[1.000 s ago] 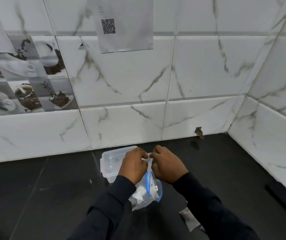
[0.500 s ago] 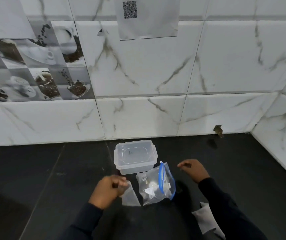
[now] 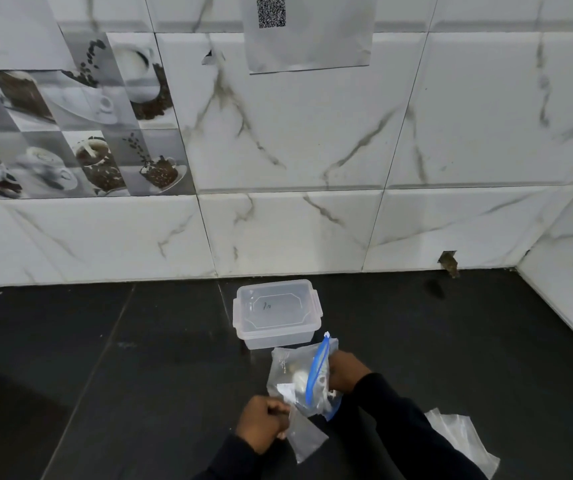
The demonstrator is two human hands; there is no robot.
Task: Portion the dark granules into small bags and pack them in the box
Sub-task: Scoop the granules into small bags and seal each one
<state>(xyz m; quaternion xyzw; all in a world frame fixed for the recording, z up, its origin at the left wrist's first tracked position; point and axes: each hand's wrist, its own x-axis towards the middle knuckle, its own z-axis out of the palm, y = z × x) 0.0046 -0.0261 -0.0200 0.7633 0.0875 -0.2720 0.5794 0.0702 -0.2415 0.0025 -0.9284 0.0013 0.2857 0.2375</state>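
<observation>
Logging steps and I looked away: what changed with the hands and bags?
Both hands came off the zip bag. The left hand drew a small clear bag toward the person and grips it; the right hand swung right, then returned to the zip bag's side. The lidded box and spare bags stayed.

box behind, bags in front

the box stands on the bench near the wall. just before it is the zip bag, held at its right side by the right hand. the left hand holds a small bag before that. spare bags lie further right.
</observation>
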